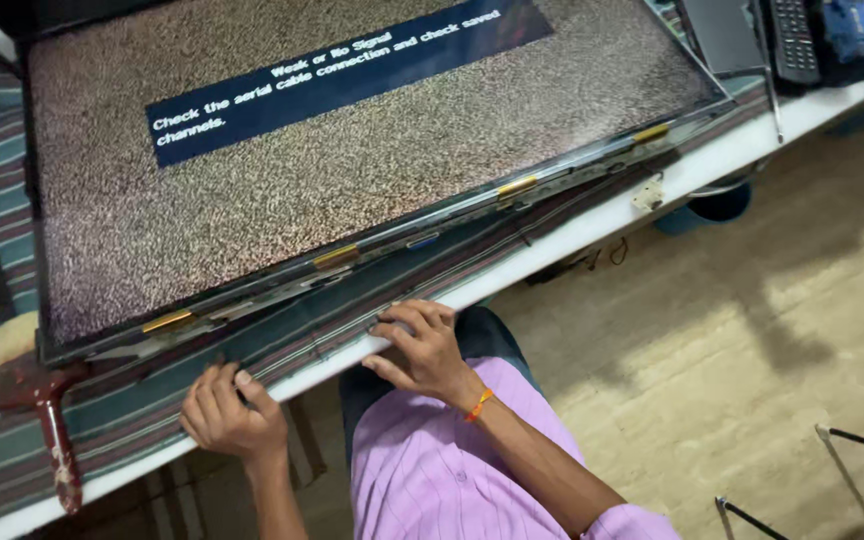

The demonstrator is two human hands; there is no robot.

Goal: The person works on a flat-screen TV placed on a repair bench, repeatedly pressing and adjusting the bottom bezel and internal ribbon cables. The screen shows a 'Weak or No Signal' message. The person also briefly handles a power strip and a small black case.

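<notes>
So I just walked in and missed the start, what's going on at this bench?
A person in a pink shirt sits at a white table with a bare flat screen panel lying face up on a striped cloth. The panel is powered, showing static and a blue message box. Both hands rest at the table's near edge: the left hand and right hand touch the cloth. A red-handled brush lies at left.

- A bare television panel (352, 150) lies flat on a striped cloth (12, 440), its screen showing static and a blue message bar.
- The left hand (230, 412) rests at the white table edge (592, 225), fingers curled.
- The right hand (422, 345) presses fingertips on the cloth just below the panel's lower edge.
- A red-handled brush (37, 395) lies left of the hands.
</notes>
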